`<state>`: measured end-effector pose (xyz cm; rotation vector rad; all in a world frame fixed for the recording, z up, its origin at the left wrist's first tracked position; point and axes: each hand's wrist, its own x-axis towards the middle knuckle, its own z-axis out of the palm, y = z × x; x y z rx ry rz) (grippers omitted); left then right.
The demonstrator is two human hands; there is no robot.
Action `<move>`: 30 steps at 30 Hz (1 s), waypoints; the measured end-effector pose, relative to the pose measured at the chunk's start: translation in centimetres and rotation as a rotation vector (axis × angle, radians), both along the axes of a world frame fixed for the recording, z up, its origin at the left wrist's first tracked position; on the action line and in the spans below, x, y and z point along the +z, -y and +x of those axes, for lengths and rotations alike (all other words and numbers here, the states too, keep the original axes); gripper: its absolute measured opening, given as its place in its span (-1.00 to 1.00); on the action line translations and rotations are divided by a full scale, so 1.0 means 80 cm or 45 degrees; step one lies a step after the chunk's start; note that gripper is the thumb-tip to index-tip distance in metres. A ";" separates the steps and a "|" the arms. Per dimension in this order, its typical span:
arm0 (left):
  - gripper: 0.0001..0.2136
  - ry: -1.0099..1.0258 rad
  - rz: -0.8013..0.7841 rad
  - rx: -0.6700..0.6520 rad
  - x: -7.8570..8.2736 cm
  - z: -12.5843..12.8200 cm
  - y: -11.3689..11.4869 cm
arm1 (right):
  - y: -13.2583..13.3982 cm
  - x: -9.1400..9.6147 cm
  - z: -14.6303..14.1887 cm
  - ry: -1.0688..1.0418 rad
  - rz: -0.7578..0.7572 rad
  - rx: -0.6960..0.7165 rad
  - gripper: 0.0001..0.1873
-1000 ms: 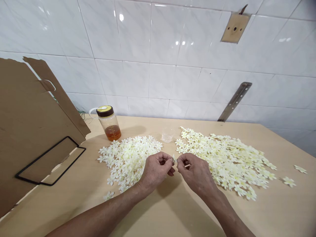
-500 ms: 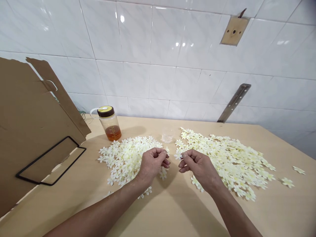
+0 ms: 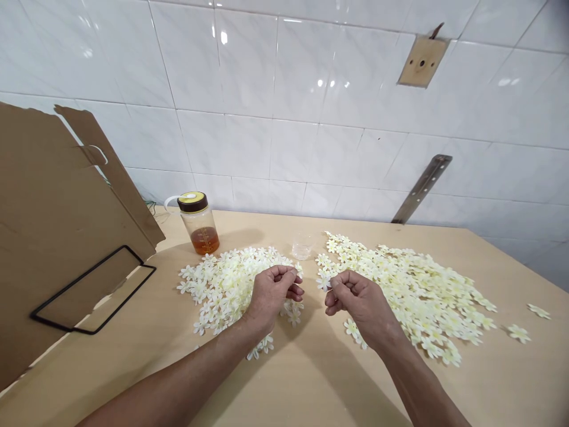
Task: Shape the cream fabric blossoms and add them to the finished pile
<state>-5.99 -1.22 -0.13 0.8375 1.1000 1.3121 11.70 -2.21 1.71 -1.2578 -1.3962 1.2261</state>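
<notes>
My left hand (image 3: 276, 290) is closed in a pinch, with a small pale artificial flower (image 3: 299, 270) at its fingertips, partly hidden by them. Opposite it, the thumb and forefinger of my right hand (image 3: 355, 296) pinch another white flower (image 3: 323, 281). A gap separates the two hands, both held above the table. Beneath and behind my left hand lies a heap of white flowers (image 3: 226, 279). A wider heap of cream-yellow flowers (image 3: 413, 284) spreads behind and to the right of my right hand. A small clear cup (image 3: 301, 248) stands just beyond the hands, between the heaps.
A bottle (image 3: 200, 228) of amber liquid with a brown-and-yellow lid stands at the back left. Cardboard (image 3: 53, 219) leans at the left, beside a black wire frame (image 3: 95, 323). Two loose flowers (image 3: 518, 333) lie at far right. A metal bracket (image 3: 422, 188) rests against the tiled wall.
Both hands have drawn very slightly apart, each still pinching, with the flowers moving along with the fingertips. The view has shifted a little; the heaps look the same.
</notes>
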 end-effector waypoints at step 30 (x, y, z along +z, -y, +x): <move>-0.74 -0.089 0.114 -0.265 0.001 0.013 0.017 | 0.008 -0.017 -0.017 0.376 0.298 -0.075 -0.73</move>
